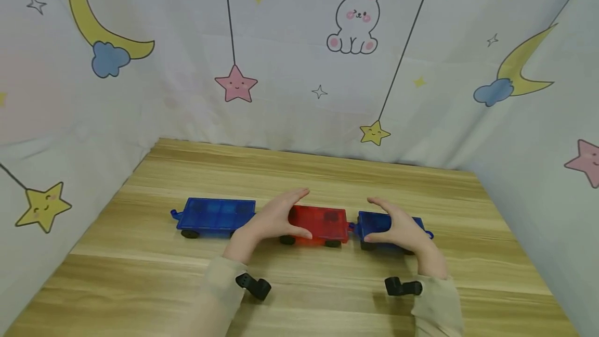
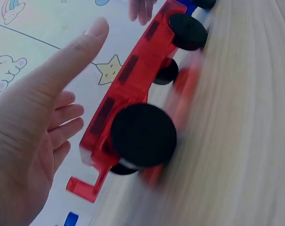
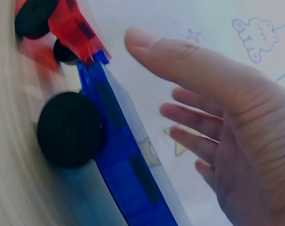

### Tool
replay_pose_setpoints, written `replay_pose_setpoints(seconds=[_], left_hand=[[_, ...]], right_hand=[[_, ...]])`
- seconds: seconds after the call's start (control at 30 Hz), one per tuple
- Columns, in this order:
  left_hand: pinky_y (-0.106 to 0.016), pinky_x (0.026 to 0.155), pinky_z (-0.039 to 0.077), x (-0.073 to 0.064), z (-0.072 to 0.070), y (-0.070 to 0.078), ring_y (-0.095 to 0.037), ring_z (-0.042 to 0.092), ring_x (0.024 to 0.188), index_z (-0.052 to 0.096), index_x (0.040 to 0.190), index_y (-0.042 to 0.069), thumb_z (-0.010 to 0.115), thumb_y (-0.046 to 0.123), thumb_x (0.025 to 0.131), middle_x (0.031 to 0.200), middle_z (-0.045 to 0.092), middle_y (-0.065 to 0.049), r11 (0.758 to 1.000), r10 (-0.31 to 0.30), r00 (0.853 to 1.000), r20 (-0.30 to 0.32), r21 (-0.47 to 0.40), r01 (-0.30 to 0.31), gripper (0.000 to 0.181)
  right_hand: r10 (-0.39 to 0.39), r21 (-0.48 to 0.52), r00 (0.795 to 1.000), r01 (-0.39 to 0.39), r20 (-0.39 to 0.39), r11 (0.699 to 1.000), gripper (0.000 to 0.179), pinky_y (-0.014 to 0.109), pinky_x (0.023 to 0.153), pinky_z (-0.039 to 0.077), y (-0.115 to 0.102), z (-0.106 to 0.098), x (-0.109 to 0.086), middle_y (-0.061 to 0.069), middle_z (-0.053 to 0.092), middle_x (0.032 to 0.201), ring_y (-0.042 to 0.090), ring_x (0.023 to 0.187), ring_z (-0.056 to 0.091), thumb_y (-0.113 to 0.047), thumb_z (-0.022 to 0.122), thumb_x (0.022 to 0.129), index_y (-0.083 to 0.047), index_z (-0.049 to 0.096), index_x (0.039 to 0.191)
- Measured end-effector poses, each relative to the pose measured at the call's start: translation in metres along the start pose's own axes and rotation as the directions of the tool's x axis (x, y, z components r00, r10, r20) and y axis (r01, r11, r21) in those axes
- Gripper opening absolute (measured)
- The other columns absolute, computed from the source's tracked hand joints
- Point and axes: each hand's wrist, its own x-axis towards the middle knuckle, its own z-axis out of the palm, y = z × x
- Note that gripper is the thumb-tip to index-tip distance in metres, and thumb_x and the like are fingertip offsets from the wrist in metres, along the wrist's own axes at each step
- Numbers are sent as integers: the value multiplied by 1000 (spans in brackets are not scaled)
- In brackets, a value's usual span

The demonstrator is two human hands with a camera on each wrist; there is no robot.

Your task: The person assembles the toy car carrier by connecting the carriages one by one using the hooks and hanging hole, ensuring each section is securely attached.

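Three flat toy wagons with black wheels stand in a row on the wooden table. A blue wagon (image 1: pixel 215 215) is on the left, a translucent red wagon (image 1: pixel 323 222) in the middle and another blue wagon (image 1: pixel 374 220) on the right. My left hand (image 1: pixel 273 218) is over the left end of the red wagon, thumb and fingers spread wide. In the left wrist view, a red hook (image 2: pixel 88 189) sticks out there, apart from a blue piece (image 2: pixel 71 219). Over the right blue wagon, my right hand (image 1: pixel 403 229) has its fingers spread; this wagon meets the red one at the coupling (image 3: pixel 96 60).
The wood-grain tabletop (image 1: pixel 323 285) extends in front of and behind the row. White cloth (image 1: pixel 290 118) printed with stars, moons and a rabbit encloses the back and sides. A black wrist camera (image 1: pixel 255 286) is strapped to the left sleeve, another (image 1: pixel 402 286) to the right.
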Motion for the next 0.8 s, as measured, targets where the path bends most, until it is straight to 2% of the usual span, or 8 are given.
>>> replay_pose_setpoints(seconds=[0.2, 0.37, 0.57, 0.8], left_hand=[[-52, 118, 25, -9, -11, -9, -29, 23, 149, 15, 158, 14, 86, 51, 67, 162, 23, -7, 999, -41, 996, -74, 27, 43, 121], [-53, 117, 26, -16, -20, -19, -30, 19, 150, 8, 159, 15, 86, 51, 67, 165, 14, -7, 998, -38, 990, -132, 37, 43, 126], [-53, 117, 26, -28, -31, -35, -27, 15, 152, 0, 159, 22, 86, 50, 68, 166, 5, -1, 997, -41, 980, -193, 48, 52, 128], [-59, 114, 27, -42, -47, -48, -35, 14, 151, 4, 159, 14, 85, 47, 70, 165, 8, -15, 993, -83, 973, -217, 69, 100, 125]], right_hand=[[-29, -35, 997, 27, -72, 999, 96, 67, 105, 33, -14, 7, 12, 22, 35, 154, 47, 140, 32, -34, 84, 76, -9, 32, 153], [-65, -57, 990, 59, -122, 997, 100, 66, 107, 32, -25, 16, 21, 23, 36, 153, 45, 139, 33, -34, 85, 74, -6, 31, 153], [-100, -68, 988, 92, -118, 993, 102, 63, 109, 32, -41, 34, 28, 21, 32, 156, 42, 141, 32, -35, 84, 76, -3, 27, 154], [-115, -69, 990, 109, -85, 992, 102, 60, 110, 33, -56, 51, 34, 18, 32, 157, 40, 144, 31, -38, 84, 75, -6, 27, 154]])
